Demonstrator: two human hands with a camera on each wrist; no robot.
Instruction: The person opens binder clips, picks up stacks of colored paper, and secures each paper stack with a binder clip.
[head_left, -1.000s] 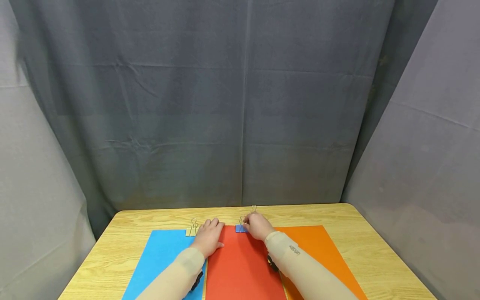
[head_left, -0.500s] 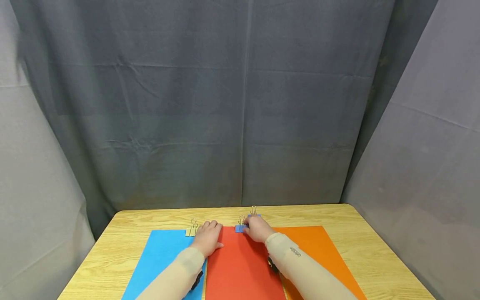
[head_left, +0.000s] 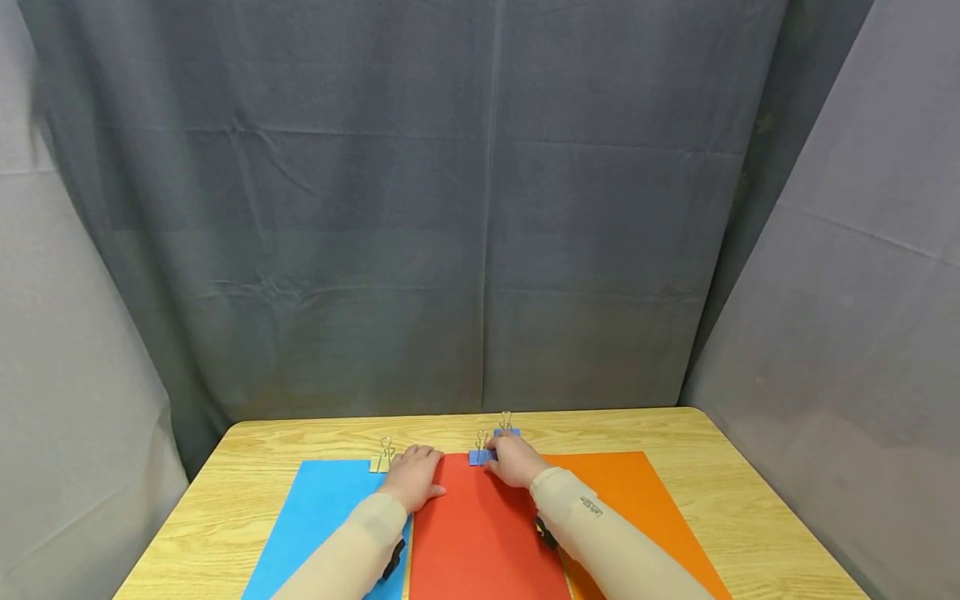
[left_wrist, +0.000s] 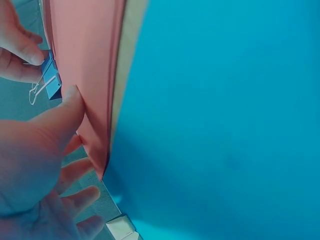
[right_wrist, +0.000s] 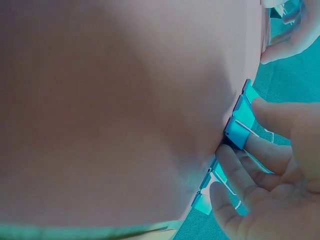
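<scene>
Across the table's middle lies a red sheet [head_left: 487, 533]. My left hand [head_left: 412, 477] is at its far left corner; in the left wrist view the thumb lies on the red face and the fingers curl behind the edge, with the corner bowed. A blue binder clip [head_left: 481, 457] sits on the sheet's far edge, its wire handles pointing away. My right hand [head_left: 516, 460] pinches this clip's right end between thumb and fingers, as the right wrist view shows. Another blue binder clip [head_left: 506, 432] shows just beyond the right hand.
Left of the red sheet lies a blue sheet [head_left: 322, 508] with a pale yellow binder clip [head_left: 382, 463] on its far edge. An orange sheet [head_left: 622, 492] lies on the right. Wooden table [head_left: 742, 500], with grey curtains [head_left: 480, 250] behind and at both sides.
My right fingers have come down from beside the clip's wire handles to its body, uncovering more of the second blue clip. The left hand stays nearly in place.
</scene>
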